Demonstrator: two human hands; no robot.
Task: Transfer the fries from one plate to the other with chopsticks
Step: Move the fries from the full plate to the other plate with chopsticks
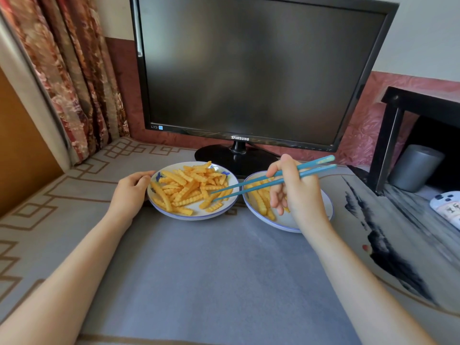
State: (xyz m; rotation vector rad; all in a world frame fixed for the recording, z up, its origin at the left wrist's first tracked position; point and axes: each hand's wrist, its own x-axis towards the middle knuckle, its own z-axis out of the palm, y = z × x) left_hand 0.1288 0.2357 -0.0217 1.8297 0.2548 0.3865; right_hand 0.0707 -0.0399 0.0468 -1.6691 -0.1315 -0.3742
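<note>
Two white plates with blue rims sit side by side on a grey mat. The left plate (199,213) carries a big heap of crinkle-cut fries (189,189). On the right plate (278,224) lie a few fries (260,202), partly hidden by my right hand (295,192). That hand holds a pair of teal chopsticks (261,185) whose tips reach over the left plate, slightly apart, touching the fries at its right side. My left hand (132,192) grips the left plate's left rim.
A black monitor (249,70) on a round stand rises right behind the plates. A dark shelf (398,125) with a grey cylinder (414,168) stands at the right, a white remote (448,207) beside it. Curtains hang at the left.
</note>
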